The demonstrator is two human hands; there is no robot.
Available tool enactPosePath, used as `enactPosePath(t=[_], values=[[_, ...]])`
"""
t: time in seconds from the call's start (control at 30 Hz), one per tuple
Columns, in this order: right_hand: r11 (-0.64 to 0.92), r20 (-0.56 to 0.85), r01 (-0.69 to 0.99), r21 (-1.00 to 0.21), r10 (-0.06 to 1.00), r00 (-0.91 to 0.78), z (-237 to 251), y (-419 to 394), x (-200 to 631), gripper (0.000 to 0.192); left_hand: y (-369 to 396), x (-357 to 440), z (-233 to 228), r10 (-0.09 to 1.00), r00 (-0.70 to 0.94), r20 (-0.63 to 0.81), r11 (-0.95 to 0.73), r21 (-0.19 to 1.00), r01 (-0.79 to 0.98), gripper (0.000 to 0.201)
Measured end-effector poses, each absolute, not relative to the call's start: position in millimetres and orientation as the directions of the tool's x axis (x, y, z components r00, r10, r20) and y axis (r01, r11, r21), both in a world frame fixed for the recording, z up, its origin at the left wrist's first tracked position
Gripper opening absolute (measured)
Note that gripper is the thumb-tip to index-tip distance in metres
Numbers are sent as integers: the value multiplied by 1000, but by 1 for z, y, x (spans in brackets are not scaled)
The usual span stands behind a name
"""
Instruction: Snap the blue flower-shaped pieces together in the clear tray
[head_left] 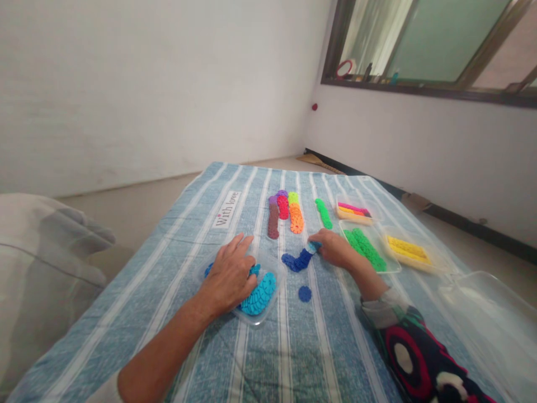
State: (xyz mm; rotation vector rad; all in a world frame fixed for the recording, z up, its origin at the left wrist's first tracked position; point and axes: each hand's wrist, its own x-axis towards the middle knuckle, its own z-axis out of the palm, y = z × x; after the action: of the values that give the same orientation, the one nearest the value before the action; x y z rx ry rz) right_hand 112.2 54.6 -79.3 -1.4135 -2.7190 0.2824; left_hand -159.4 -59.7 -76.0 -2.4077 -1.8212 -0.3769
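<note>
My left hand (pixel 230 272) rests palm down, fingers spread, on a clear tray (pixel 268 313) filled with turquoise discs (pixel 260 294). My right hand (pixel 335 248) pinches a light blue disc (pixel 312 246) at the end of a curved row of dark blue discs (pixel 297 261) laid on the striped cloth (pixel 293 347). A single dark blue disc (pixel 305 293) lies apart, nearer to me.
Rows of brown (pixel 273 221), red (pixel 283 207), orange (pixel 296 217) and green discs (pixel 323 212) lie farther back. Clear trays hold green discs (pixel 364 246), yellow ones (pixel 408 249) and mixed colours (pixel 353 210). An empty clear lid (pixel 495 319) sits right. A grey cushion (pixel 42 263) lies left.
</note>
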Motion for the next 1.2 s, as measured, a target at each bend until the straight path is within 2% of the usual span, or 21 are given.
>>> enactPosePath(t=[0.1,0.3,0.6,0.9,1.2], values=[[562,-21,805,-190,818,-575,-79,56,112,31,-60,-160,-77,930,261,259,-285,61,957,18],[591,-3,781,-201,797,-604,-85,63,117,27,-60,-159,-76,935,264,236,-283,51,958,18],[614,29,751,-245,779,-627,-83,65,123,33,-60,-159,-74,935,271,230,-291,56,955,20],[566,7,779,-271,810,-586,-74,61,123,39,-60,-159,-75,934,250,256,-284,108,953,18],[589,12,759,-276,792,-610,-74,64,126,34,-60,-159,-74,938,253,237,-282,94,955,20]])
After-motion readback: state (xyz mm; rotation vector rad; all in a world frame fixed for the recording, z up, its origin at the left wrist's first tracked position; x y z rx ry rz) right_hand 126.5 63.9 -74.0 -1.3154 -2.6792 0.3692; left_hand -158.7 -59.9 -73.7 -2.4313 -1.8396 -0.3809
